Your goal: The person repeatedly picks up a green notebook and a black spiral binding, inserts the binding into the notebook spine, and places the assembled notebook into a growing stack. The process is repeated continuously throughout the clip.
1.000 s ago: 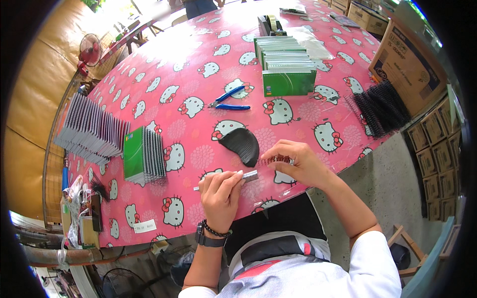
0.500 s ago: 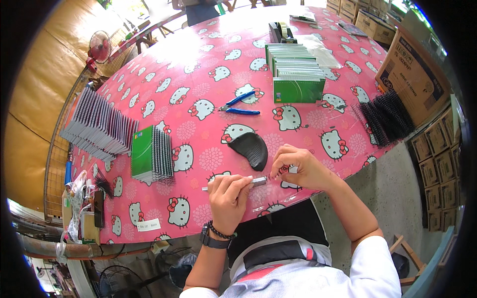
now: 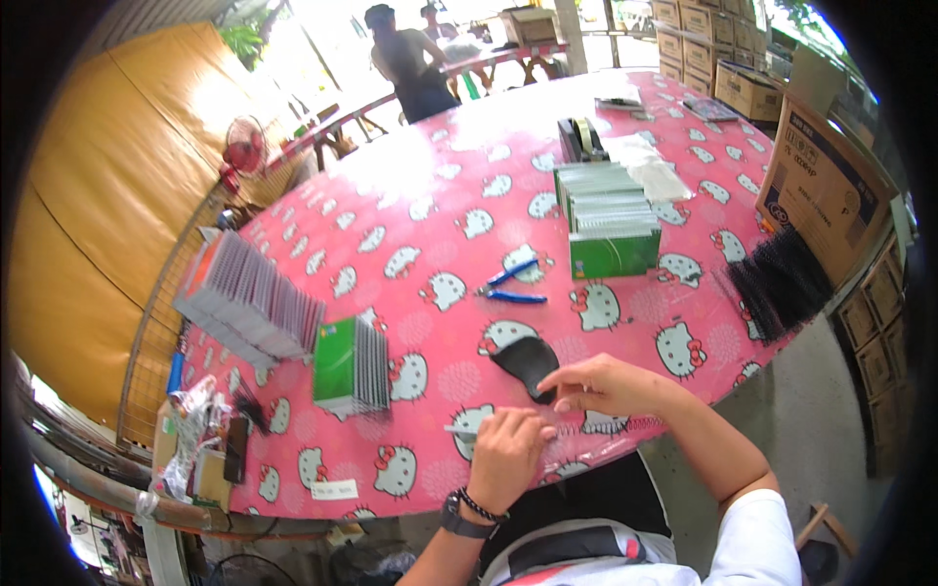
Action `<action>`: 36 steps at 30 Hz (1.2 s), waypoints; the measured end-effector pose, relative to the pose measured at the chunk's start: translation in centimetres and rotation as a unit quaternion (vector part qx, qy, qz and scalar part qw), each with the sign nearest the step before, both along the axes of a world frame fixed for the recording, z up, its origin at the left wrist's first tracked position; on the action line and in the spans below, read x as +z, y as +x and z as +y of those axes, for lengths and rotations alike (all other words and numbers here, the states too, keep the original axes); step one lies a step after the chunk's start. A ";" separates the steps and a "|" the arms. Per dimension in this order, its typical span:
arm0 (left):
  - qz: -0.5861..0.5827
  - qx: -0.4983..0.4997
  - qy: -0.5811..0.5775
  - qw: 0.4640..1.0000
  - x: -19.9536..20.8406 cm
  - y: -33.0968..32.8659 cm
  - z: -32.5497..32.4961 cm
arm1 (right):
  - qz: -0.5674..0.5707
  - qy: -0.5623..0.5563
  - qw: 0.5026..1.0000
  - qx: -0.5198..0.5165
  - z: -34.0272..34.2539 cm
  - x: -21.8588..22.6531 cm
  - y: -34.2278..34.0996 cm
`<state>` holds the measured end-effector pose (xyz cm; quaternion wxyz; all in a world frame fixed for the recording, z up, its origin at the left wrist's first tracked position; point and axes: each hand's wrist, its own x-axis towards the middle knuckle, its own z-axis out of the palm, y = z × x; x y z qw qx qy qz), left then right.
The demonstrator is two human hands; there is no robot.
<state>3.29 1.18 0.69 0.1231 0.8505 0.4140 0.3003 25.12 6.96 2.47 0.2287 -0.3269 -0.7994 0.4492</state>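
Observation:
Near the table's front edge, my left hand (image 3: 508, 444) is closed on a slim notebook (image 3: 459, 431), seen almost edge-on. A dark spiral binding coil (image 3: 611, 427) runs out to the right from beside this hand; whether it is threaded into the notebook cannot be made out. My right hand (image 3: 618, 387) hovers above the coil, thumb and fingers a little apart, with nothing visible between them. Its fingertips are beside a curved black pad (image 3: 529, 365) on the table; contact is unclear.
Blue-handled cutters (image 3: 513, 286) lie beyond the pad. Coil-bound notebooks (image 3: 256, 298), a smaller green-covered stack (image 3: 349, 366) and green notebooks (image 3: 608, 230) stand around. Black coils (image 3: 777, 283) lie beside a carton (image 3: 826, 181). Farther back are a tape dispenser (image 3: 580, 142) and a person (image 3: 405, 63).
The view has tilted upward, so the table sits lower. My right hand has left the notebook's end and is now by the black pad. More of the coil shows.

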 end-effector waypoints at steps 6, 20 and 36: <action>0.010 -0.057 0.009 0.998 1.5 -0.1 0.2 | -0.136 0.282 0.948 0.051 6.8 -2.7 -2.3; 0.022 -0.041 0.021 0.999 1.4 -0.5 -0.1 | -0.139 0.282 0.949 -0.037 4.9 -5.4 -3.7; -0.034 0.009 0.077 0.996 -1.3 -3.3 1.0 | 0.084 -0.043 0.984 -0.150 -4.4 -2.8 0.1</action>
